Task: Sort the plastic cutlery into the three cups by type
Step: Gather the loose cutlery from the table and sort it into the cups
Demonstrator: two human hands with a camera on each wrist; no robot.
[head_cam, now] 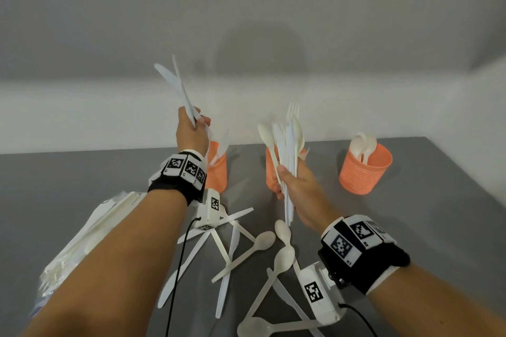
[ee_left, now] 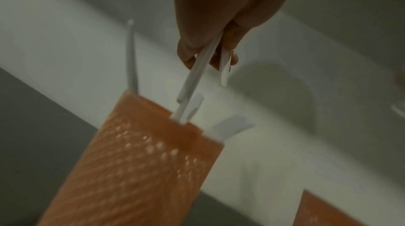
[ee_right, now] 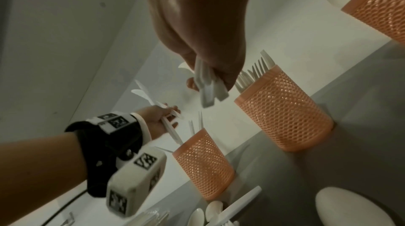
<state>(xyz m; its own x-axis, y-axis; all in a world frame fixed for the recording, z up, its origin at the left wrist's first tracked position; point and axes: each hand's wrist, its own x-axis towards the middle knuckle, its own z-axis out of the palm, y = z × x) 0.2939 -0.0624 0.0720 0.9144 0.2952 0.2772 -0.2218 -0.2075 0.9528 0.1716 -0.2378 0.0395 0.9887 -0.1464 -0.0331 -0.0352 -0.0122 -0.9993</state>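
Observation:
Three orange mesh cups stand on the grey table: a left cup (head_cam: 217, 169) with knives in it, a middle cup (head_cam: 271, 169) with forks, a right cup (head_cam: 365, 169) with spoons. My left hand (head_cam: 193, 128) grips two white knives (head_cam: 178, 87), blades up, their handle ends just above the left cup (ee_left: 140, 151). My right hand (head_cam: 294, 186) holds an upright bundle of mixed cutlery (head_cam: 287, 142), spoons, knives and a fork, in front of the middle cup (ee_right: 282, 108). Loose knives and spoons (head_cam: 246, 254) lie on the table near me.
A clear plastic bag of white cutlery (head_cam: 82, 238) lies at the left under my left forearm. A white wall runs close behind the cups. Bare grey table (head_cam: 438, 227) lies to the right of the spoon cup.

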